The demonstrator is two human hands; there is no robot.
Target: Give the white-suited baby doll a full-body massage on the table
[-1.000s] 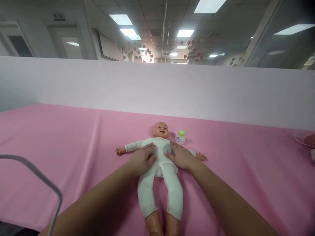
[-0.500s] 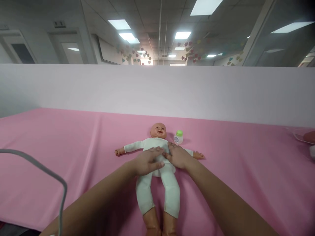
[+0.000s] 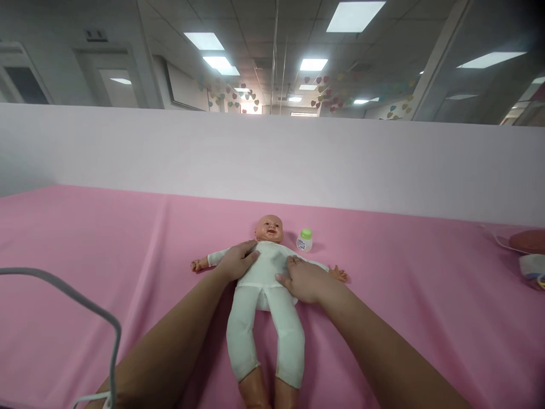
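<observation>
Going left to right here. Far left there's a grey cable (image 3: 85, 307) looping into view near the camera, lying well apart from everything else and not touched by anyone.

Then the left hand (image 3: 237, 260): it lies flat and open, palm down, on the doll's (image 3: 266, 284) upper chest, up by the shoulder on the camera-left side, fingers pointing toward the head. It isn't gripping anything, just resting on the white suit.

The doll itself lies face up in the middle of the pink tabletop (image 3: 404, 284). Its long axis runs straight away from the person: bare feet nearest the camera, head at the far end, arms spread out to either side. So the body lines up pretty much with the forearms, and both hands come at it from the foot end.

The right hand (image 3: 303, 279) is also open and flat, palm down, on the doll's waist on the other side, so it sits lower down the body than the left one. The two hands are apart, with a strip of the torso showing between them. Both touch the doll, so neither is really nearer.

Just beyond the doll's camera-right shoulder stands a little bottle (image 3: 304, 241) with a green cap, upright, near the head but not touching it. Far right at the edge there's a pinkish object (image 3: 528, 241) with a cord, too cut off to identify.
</observation>
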